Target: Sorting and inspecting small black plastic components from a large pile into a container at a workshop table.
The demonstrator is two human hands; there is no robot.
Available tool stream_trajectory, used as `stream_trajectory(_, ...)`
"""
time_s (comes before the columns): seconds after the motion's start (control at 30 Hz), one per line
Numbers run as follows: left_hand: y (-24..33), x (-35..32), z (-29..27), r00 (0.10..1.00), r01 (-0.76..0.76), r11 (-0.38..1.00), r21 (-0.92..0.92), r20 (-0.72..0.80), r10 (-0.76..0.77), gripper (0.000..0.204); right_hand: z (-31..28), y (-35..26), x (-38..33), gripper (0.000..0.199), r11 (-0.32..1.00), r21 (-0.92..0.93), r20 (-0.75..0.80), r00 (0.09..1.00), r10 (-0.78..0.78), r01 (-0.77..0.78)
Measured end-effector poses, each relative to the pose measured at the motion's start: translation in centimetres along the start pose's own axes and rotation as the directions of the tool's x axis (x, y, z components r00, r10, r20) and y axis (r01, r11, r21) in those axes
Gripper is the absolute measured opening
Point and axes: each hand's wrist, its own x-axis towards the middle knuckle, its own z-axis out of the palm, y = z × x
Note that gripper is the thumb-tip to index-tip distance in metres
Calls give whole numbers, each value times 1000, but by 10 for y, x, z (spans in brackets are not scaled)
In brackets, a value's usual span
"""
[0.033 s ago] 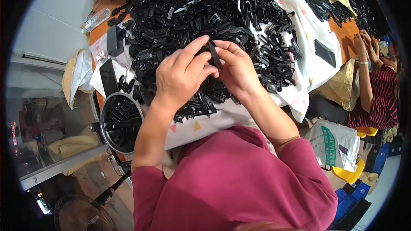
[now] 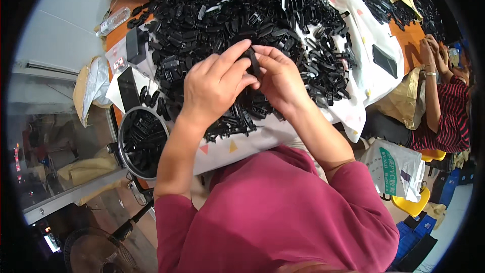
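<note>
A slim black plastic piece (image 2: 254,63) is held upright between my two hands, over the near part of a large heap of small black plastic parts (image 2: 227,17). My left hand (image 2: 209,91) is closed, fingertips and thumb pressing the piece from the left. From the other side my right hand (image 2: 283,81) pinches it between thumb and fingers. The fingers partly cover the piece, so its exact kind cannot be made out. Under the heap lies a white cloth (image 2: 275,134) with coloured triangles.
At the left stand a round grey-rimmed container (image 2: 120,144) of black parts, a dark phone (image 2: 129,88) and a clear bottle (image 2: 113,21). Another dark phone (image 2: 385,60) lies on the cloth's right side. A person in a striped top (image 2: 444,111) sits far right.
The black piece and my fingertips around it have shifted very slightly. Both hands keep their hold in nearly the same place.
</note>
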Motion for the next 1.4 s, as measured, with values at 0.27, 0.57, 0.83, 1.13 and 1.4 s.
stream_trajectory(0.27, -14, 3, 0, 954, -294, 932, 210, 121, 274, 14, -9, -1, 6, 19, 994, -92, -13, 998, 55, -56)
stream_trajectory(0.57, -7, -14, 11, 872, 360, 581, -730, 43, -487, 21, -15, -19, -17, 16, 970, -107, 137, 969, -205, 220)
stream_trajectory(0.83, 0, -11, 4, 945, 237, 692, -682, -4, -327, 31, -9, -30, -27, 11, 973, -174, 180, 976, -119, 151)
stream_trajectory(1.13, 5, -10, -5, 971, 170, 907, -384, -92, -221, 31, -6, -32, -25, 9, 910, -414, 30, 999, -19, 30)
stream_trajectory(1.4, 13, -30, 30, 790, 428, 484, -763, 56, -610, 28, -1, 2, -23, 8, 719, -502, 109, 860, -499, 481)
